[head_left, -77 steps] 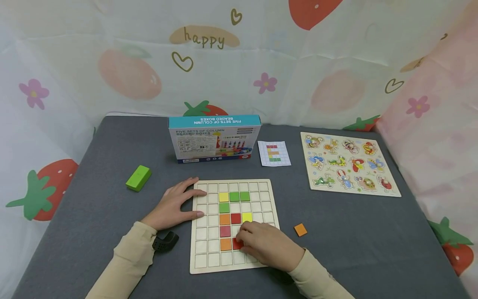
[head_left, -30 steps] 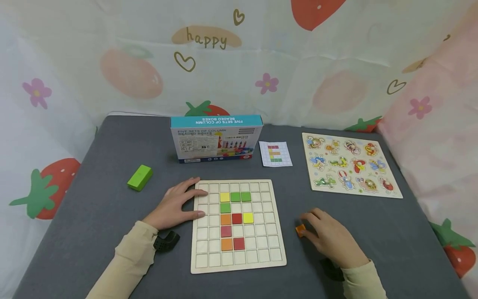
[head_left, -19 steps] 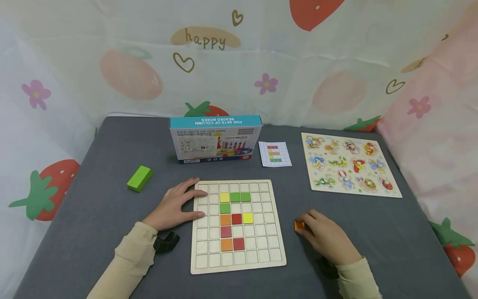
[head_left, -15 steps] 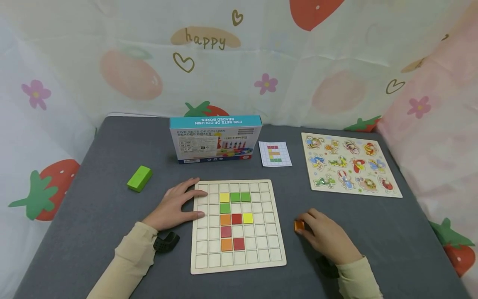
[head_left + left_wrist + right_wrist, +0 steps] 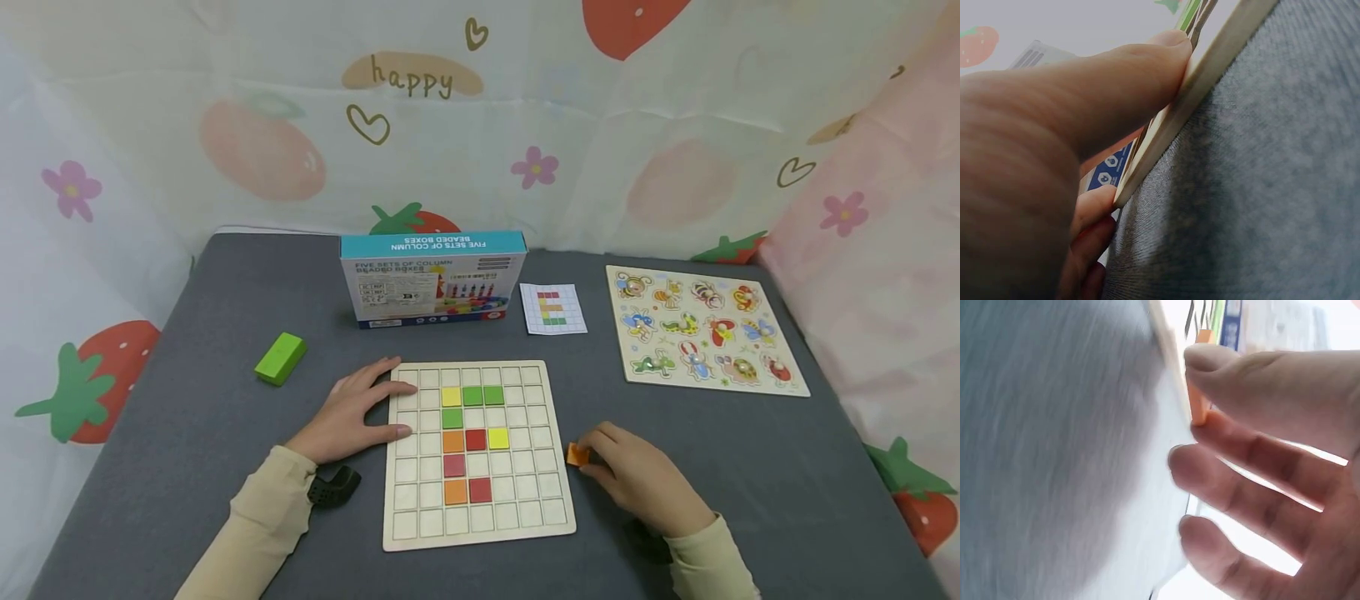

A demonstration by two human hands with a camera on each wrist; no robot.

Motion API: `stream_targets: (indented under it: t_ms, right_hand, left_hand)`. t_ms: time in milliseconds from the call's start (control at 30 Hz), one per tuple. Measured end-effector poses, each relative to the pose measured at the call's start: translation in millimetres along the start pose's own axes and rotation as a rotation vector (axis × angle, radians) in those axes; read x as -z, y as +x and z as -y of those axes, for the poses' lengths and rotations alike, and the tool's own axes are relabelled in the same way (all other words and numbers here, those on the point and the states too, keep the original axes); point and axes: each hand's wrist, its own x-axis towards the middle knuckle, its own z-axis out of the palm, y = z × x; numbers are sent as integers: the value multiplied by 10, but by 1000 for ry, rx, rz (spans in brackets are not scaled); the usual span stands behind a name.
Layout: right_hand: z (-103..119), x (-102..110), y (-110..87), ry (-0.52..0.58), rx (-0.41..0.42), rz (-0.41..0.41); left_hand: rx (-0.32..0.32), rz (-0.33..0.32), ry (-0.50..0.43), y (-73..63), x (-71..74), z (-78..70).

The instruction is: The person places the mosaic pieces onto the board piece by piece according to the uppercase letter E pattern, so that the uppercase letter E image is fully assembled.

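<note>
My right hand (image 5: 645, 479) pinches an orange square tile (image 5: 577, 455) between thumb and index finger, just off the right edge of the wooden grid board (image 5: 525, 508). In the right wrist view the orange tile (image 5: 1199, 394) stands on edge between the fingertips. The left hand (image 5: 352, 417) rests on the board's left edge with thumb and fingers spread. Seen from the left wrist, its thumb (image 5: 1141, 75) lies on the board's rim (image 5: 1166, 131). Green, yellow, orange, red and pinkish-red tiles sit in the grid, among them a yellow tile (image 5: 498, 437) and a red tile (image 5: 480, 490).
Behind the board stands a blue and white box (image 5: 435, 283). A small card (image 5: 552, 309) with a coloured grid pattern lies to its right. An insect picture board (image 5: 705, 333) is at the far right, a green block (image 5: 281, 358) at the left.
The right hand left the red tile on the board, moved right to the loose orange tile, picked it up and has come back left toward the board. The left hand has stayed put.
</note>
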Motion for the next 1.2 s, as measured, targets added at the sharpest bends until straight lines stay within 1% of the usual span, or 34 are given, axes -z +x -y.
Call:
stream_targets:
  t_ms: [167,300,533,800,1033,1200]
  right_hand:
    - [178,-19,101,50,136,-15]
    - [309,-42,182,62,200,8]
    - [462,-115,277,62,236,47]
    - [540,-200,323,51,268,97]
    - [604,-205,344,48,282,95]
    - [605,-229,346,50,275,97]
  left_hand:
    - [2,3,-1,0,0,-4]
    - [2,2,1,-4,3,3]
    - [-7,-4,2,-2,-6,13]
    - [0,1,1,11,-12,28]
    - [13,8,7,19,-17,31]
    - [16,13,9,17,-12,25]
